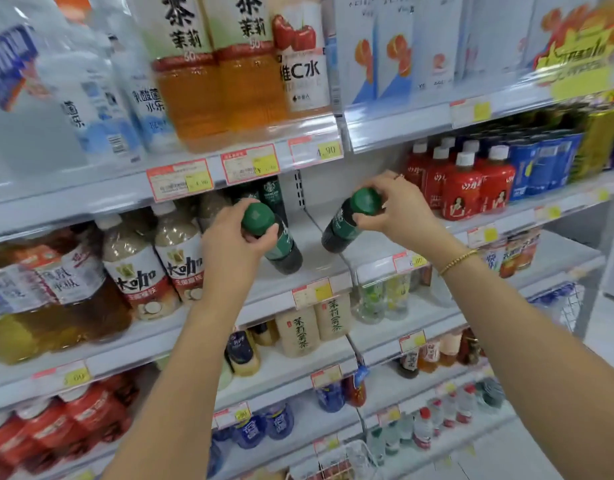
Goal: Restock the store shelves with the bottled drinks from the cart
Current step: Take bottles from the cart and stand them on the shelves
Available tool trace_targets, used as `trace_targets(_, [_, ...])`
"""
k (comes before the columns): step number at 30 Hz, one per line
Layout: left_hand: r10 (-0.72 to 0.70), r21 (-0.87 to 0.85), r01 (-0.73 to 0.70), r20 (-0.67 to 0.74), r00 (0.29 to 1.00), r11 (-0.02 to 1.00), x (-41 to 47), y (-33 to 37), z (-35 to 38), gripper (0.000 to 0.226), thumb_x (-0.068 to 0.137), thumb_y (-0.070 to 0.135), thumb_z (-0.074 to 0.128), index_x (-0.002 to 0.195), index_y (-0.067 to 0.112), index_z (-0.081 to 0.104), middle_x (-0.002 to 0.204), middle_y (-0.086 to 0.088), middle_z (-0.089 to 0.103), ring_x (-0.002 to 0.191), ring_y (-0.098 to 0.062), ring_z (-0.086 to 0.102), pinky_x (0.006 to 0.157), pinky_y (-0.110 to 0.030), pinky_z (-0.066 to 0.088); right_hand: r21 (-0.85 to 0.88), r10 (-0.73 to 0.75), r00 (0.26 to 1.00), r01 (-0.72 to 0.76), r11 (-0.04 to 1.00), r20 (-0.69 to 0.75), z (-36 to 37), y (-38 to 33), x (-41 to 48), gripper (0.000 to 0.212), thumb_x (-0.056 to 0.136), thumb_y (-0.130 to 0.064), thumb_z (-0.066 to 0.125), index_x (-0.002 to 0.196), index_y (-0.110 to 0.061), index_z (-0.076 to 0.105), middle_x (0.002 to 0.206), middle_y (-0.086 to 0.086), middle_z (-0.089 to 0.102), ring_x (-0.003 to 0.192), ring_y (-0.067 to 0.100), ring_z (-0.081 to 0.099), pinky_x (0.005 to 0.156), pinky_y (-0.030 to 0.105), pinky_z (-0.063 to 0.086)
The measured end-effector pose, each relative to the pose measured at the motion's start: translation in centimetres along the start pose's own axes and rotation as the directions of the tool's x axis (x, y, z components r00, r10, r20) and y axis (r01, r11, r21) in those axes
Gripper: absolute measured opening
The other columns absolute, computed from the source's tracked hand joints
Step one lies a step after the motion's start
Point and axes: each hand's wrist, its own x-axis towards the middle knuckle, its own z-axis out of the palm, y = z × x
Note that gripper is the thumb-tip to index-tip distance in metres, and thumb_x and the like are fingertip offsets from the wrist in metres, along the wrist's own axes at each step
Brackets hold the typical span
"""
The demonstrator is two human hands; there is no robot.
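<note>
My left hand (234, 237) grips the green cap of a dark coffee bottle (285, 249), tilted over the white shelf (312, 261) in the middle. My right hand (397, 209) grips the cap end of a second dark green-capped bottle (340, 226), also tilted, its base near the shelf surface. Both bottles are over a bare stretch of shelf. Behind them, at the back of the same shelf, stand similar dark bottles (269, 192). Whether either bottle's base touches the shelf is unclear.
Milk-tea bottles (174, 258) stand left of my left hand; red bottles with white caps (472, 188) stand to the right. Shelves above and below are packed with drinks. A wire cart basket (347, 459) shows at the bottom, another (562, 303) at the right.
</note>
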Motion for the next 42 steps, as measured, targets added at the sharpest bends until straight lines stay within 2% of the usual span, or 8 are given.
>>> trace_targets(8, [-0.187,-0.193,0.198,0.076,0.98,0.961,3.6,-2.5,1.3,0.031,0.081,0.017,0.069,0.11,0.024,0.062,0.083,0.007,0.063,0.071,-0.008,0.057,0.055,-0.019,0.047,0.339,0.023,0.979,-0.091,0.936,0.201,2.7,-0.7,4.6,0.034,0.078,-0.002,0.068,0.111,-0.005,0.061,0.093,-0.001,0.061,0.077,0.004,0.057,0.062,0.0,0.042])
trace_targets(11, [-0.223,-0.302,0.244,0.104,0.969,0.922,4.5,-3.6,1.9,0.03,0.084,0.011,0.065,0.112,0.02,0.059,0.099,0.005,0.064,0.091,-0.011,0.061,0.079,-0.023,0.051,0.437,0.049,0.969,-0.155,0.886,0.244,4.9,-0.7,6.2,0.035,0.08,-0.004,0.066,0.112,-0.016,0.058,0.1,-0.004,0.063,0.093,0.01,0.059,0.082,0.016,0.044])
trace_targets(15, [-0.232,-0.344,0.278,0.169,0.958,0.897,5.4,-4.3,3.6,0.036,0.08,0.015,0.071,0.111,0.023,0.054,0.1,0.01,0.064,0.093,-0.007,0.061,0.077,-0.012,0.048,0.564,0.077,0.952,-0.239,0.79,0.295,8.0,-1.1,8.0,0.039,0.082,-0.004,0.06,0.118,-0.016,0.051,0.112,0.0,0.063,0.108,0.019,0.058,0.094,0.029,0.046])
trace_targets(19, [-0.235,-0.346,0.309,0.241,0.942,0.886,5.0,-5.1,5.5,0.049,0.068,0.014,0.081,0.108,0.025,0.054,0.097,0.014,0.064,0.087,0.003,0.061,0.07,-0.008,0.049,0.522,0.044,0.927,-0.249,0.816,0.372,10.7,-2.0,9.2,0.072,0.06,-0.024,0.067,0.128,-0.016,0.047,0.125,0.006,0.058,0.114,0.021,0.056,0.1,0.041,0.047])
trace_targets(23, [-0.293,-0.28,0.341,0.197,0.935,0.898,4.1,-6.7,6.0,0.065,0.055,0.032,0.088,0.111,0.021,0.057,0.104,0.004,0.068,0.093,-0.011,0.065,0.081,-0.032,0.054,0.488,0.01,0.908,-0.234,0.841,0.419,11.2,-1.0,9.4,0.064,0.072,-0.01,0.073,0.128,-0.019,0.044,0.125,0.003,0.058,0.115,0.017,0.054,0.101,0.036,0.046])
trace_targets(29, [-0.318,-0.325,0.349,0.148,0.937,0.879,3.3,-8.1,4.1,0.045,0.069,0.015,0.081,0.108,0.019,0.058,0.095,0.013,0.066,0.087,-0.002,0.062,0.072,-0.014,0.046,0.507,0.041,0.933,-0.23,0.831,0.356,12.8,1.1,8.3,0.072,0.065,-0.016,0.083,0.126,-0.019,0.045,0.117,0.004,0.061,0.108,0.018,0.059,0.096,0.037,0.05])
trace_targets(39, [-0.275,-0.28,0.316,0.177,0.945,0.907,3.3,-8.9,3.0,0.047,0.073,0.011,0.077,0.109,0.027,0.052,0.102,0.012,0.064,0.096,-0.003,0.06,0.084,-0.027,0.048,0.321,0.079,0.942,-0.19,0.928,0.328,14.8,2.5,6.4,0.066,0.064,-0.023,0.084,0.122,-0.014,0.053,0.114,0.002,0.063,0.094,0.011,0.054,0.07,0.015,0.042])
trace_targets(42, [-0.264,-0.235,0.309,0.206,0.942,0.921,3.6,-9.3,3.3,0.059,0.07,0.017,0.079,0.121,0.025,0.051,0.114,0.009,0.064,0.103,-0.01,0.062,0.093,-0.037,0.05,0.268,0.124,0.968,-0.182,0.946,0.218,16.0,2.2,7.4,0.065,0.064,-0.024,0.084,0.121,-0.011,0.054,0.116,0.005,0.064,0.098,0.015,0.057,0.079,0.02,0.041])
